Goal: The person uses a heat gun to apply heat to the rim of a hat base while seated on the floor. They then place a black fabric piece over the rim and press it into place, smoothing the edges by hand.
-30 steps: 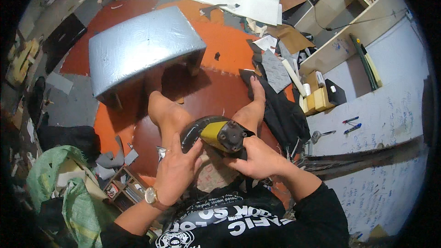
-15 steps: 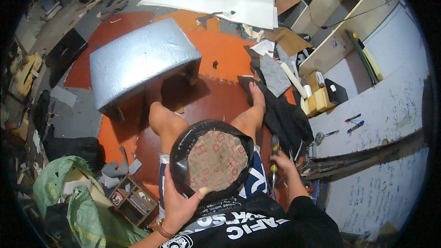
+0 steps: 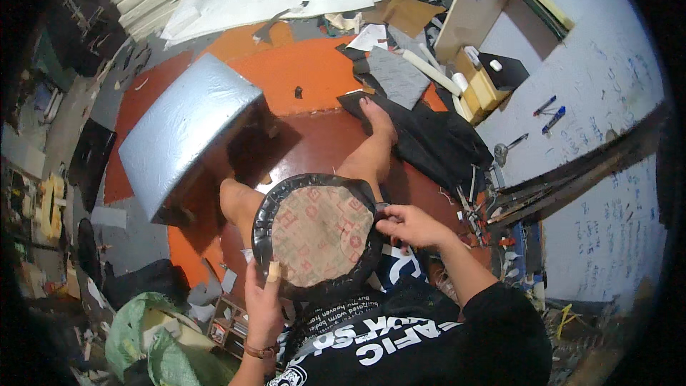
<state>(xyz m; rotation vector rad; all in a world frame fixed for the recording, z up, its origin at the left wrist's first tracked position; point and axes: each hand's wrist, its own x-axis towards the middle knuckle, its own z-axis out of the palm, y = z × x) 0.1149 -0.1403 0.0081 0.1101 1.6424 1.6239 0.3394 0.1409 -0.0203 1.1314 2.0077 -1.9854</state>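
A round seat pad (image 3: 325, 232) rests across my lap, its brown, red-printed underside facing up. Black glossy cover material (image 3: 263, 225) is folded over its edge all round, with wrinkles. My left hand (image 3: 264, 304) grips the near left rim; the thumb, with a tan wrap at its tip, presses on top. At the right rim, my right hand (image 3: 414, 226) has its fingers closed on the cover's black edge, which pulls out slightly there. The fingertips beneath the edge are partly hidden.
A silver-covered stool (image 3: 189, 125) stands ahead to the left. Black fabric (image 3: 436, 146) lies by my right foot, with loose hand tools (image 3: 468, 207) nearer me. A green sack (image 3: 153, 347) sits at lower left; a marked white board (image 3: 593, 114) is on the right.
My right hand has let go of a yellow-and-black-handled screwdriver and moved left to the pad's rim. The view has shifted and turned. My left hand keeps its grip.
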